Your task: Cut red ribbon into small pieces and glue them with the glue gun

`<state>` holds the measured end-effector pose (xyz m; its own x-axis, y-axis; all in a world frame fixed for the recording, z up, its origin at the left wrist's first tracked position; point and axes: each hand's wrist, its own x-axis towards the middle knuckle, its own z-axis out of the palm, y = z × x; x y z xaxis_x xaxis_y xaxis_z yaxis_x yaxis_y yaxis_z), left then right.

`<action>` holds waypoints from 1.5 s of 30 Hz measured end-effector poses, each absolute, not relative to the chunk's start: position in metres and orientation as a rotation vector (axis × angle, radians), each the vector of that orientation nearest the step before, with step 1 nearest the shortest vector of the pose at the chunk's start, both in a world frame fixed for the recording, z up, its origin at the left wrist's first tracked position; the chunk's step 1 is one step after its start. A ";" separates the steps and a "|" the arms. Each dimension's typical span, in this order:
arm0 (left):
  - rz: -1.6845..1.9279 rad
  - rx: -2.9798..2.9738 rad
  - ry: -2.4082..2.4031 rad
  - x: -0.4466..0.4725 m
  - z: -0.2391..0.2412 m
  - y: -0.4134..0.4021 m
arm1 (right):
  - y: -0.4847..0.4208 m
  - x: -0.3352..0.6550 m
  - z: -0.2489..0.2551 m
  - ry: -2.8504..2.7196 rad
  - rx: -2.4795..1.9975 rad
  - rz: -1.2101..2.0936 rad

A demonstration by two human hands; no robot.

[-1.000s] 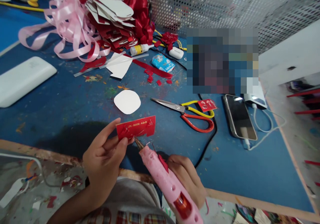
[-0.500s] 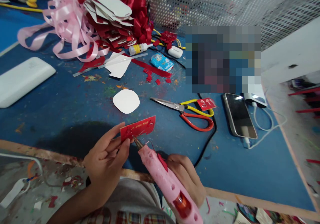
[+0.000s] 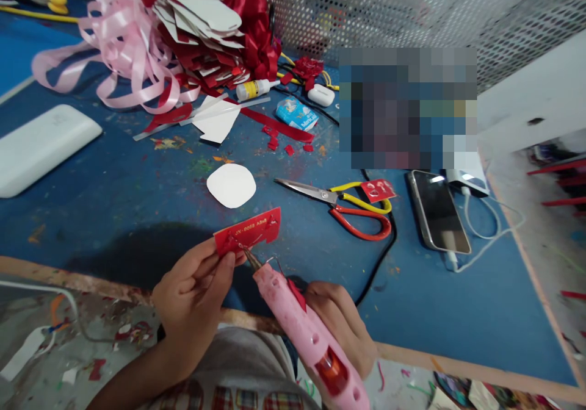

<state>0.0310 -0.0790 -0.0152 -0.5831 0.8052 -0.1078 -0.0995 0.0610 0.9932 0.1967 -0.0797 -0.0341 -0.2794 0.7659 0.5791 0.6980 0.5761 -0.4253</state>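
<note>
Pink tubular glue gun (image 3: 304, 334) fills curled right grip (image 3: 341, 327); left grip (image 3: 195, 285) pinches notched red card (image 3: 251, 229)

Glue gun (image 3: 306, 334) partly beyond bottom edge.

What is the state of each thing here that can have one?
Left hand: pinching red card
Right hand: gripping pink glue gun
Red card: raised, tilted
Pink glue gun: nozzle at card, contact unclear
Scissors: lying flat, blades apparently together
Phone: plugged in, screen dark
Bottle: on its side
Pink ribbon: heaped loosely
White case: looks shut
</note>
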 end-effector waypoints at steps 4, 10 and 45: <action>1.703 0.767 1.590 0.030 -0.016 -0.077 | -0.080 0.196 -0.035 -2.018 -1.177 0.079; 1.708 0.848 1.577 0.029 -0.018 -0.077 | -0.081 0.197 -0.035 -2.015 -1.176 0.076; 1.859 0.757 1.515 0.031 -0.018 -0.077 | -0.078 0.191 -0.002 -2.101 -1.275 0.215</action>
